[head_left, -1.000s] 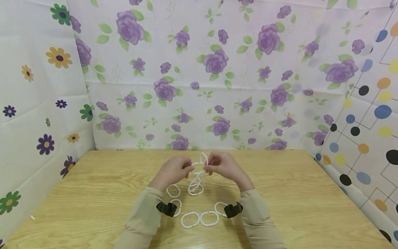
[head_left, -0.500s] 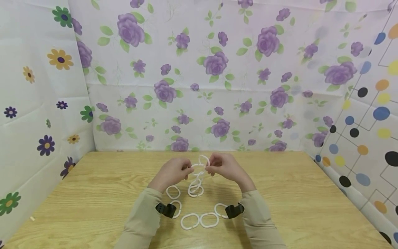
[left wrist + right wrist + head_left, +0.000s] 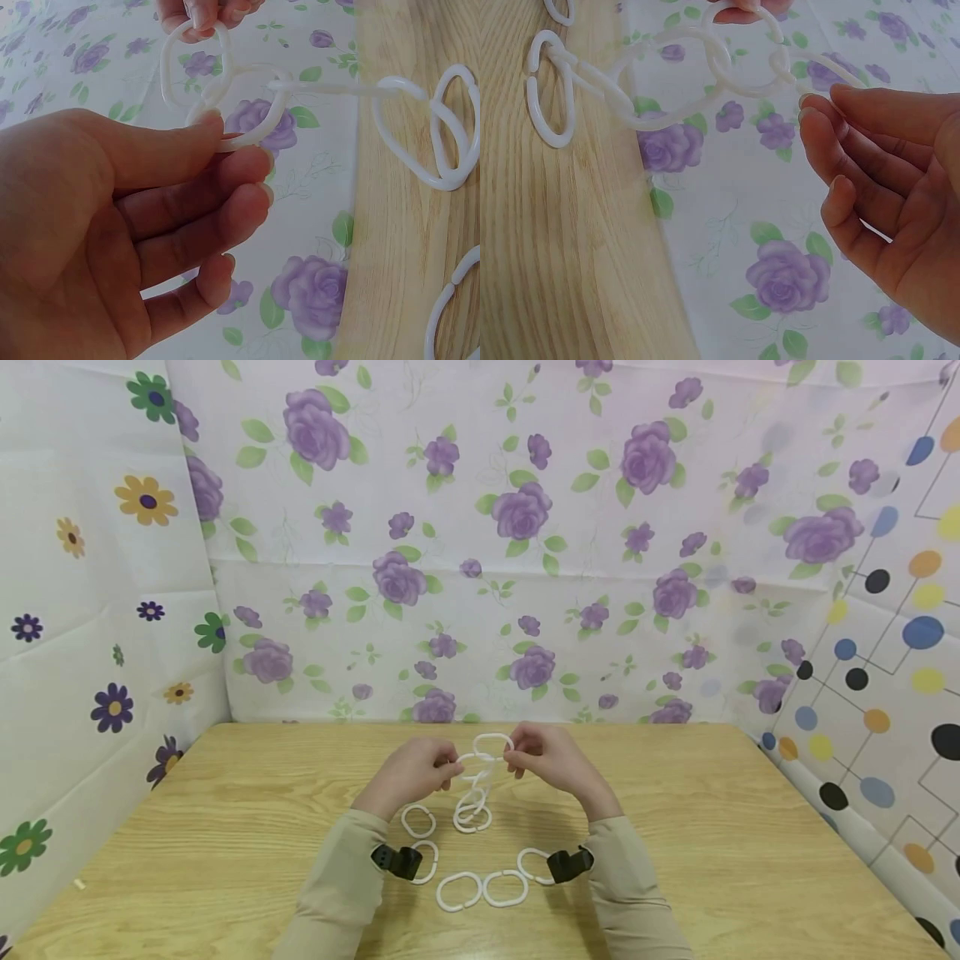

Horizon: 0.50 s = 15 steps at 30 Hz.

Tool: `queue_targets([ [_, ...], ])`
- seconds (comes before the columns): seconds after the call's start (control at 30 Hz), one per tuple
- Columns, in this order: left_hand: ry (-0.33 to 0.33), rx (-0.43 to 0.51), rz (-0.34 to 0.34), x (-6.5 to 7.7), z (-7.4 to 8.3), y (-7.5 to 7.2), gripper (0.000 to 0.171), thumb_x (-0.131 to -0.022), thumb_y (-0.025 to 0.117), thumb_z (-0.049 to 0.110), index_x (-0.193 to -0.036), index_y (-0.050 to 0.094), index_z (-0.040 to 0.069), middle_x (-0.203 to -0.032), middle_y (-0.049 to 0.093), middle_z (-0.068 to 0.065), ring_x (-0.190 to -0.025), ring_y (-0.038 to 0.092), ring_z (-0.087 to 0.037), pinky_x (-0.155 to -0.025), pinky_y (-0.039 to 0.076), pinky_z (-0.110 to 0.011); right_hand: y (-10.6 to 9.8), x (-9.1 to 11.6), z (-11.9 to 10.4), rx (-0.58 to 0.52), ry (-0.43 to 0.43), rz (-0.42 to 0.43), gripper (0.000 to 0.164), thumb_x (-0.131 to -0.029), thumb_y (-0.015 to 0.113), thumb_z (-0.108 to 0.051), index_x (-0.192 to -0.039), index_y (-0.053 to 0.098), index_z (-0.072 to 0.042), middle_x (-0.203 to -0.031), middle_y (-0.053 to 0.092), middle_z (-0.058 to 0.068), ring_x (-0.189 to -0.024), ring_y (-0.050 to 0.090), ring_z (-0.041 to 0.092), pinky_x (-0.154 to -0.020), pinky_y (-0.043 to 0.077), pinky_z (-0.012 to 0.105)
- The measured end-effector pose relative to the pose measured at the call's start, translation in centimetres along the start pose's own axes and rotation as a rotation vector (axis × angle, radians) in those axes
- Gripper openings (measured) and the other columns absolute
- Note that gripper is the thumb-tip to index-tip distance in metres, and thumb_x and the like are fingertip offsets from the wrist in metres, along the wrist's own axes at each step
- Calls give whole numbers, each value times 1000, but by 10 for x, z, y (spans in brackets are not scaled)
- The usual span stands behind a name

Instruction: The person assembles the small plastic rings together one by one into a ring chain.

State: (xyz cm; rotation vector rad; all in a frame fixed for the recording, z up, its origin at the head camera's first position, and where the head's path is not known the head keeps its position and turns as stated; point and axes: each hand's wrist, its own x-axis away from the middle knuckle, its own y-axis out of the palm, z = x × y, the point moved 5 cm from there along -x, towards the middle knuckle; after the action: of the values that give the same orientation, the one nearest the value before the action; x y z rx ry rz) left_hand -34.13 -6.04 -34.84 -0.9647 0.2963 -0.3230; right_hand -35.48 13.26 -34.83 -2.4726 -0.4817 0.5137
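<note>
My left hand [image 3: 420, 768] pinches a white plastic chain link [image 3: 283, 105] between thumb and forefinger, its other fingers loosely bent. Thumb and fingertips of my right hand [image 3: 553, 764] pinch a second white link [image 3: 492, 736], which is hooked through the left one and stands up above it. From the left hand's link a short chain of linked white pieces [image 3: 442, 184] trails down onto the table, seen in both wrist views. The links show small gaps in their sides.
Several loose white links lie on the wooden table [image 3: 262, 860] in a curve: one [image 3: 433, 821] near the left wrist, others [image 3: 506, 904] nearer the body. Flower-patterned cloth [image 3: 480, 635] hangs behind the table. A small pale scrap [image 3: 79, 884] lies at far left.
My right hand has shifted slightly right and my left slightly left. The upper link has turned from narrow and upright to a wide oval between the hands.
</note>
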Motion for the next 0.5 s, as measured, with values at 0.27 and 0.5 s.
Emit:
queue_targets([
  [0.27,3,8,-32,0,-1,2,16,-95,63,22,-83,66,12,-64,63,1,-57,54,-11,-58,41,-26,-2,0,0,-5,15,22,8,-93,65,-16,-93,64,-8,-79,70,10,-67,66,18,-64,51,28],
  [0.5,12,51,-95,3,-5,1,12,-94,64,18,-86,69,10,-66,64,-1,-60,56,-13,-58,43,-26,-3,2,-3,-6,0,31,13,-95,62,-17,-95,66,-5,-79,68,18,-64,63,16,-63,51,28],
])
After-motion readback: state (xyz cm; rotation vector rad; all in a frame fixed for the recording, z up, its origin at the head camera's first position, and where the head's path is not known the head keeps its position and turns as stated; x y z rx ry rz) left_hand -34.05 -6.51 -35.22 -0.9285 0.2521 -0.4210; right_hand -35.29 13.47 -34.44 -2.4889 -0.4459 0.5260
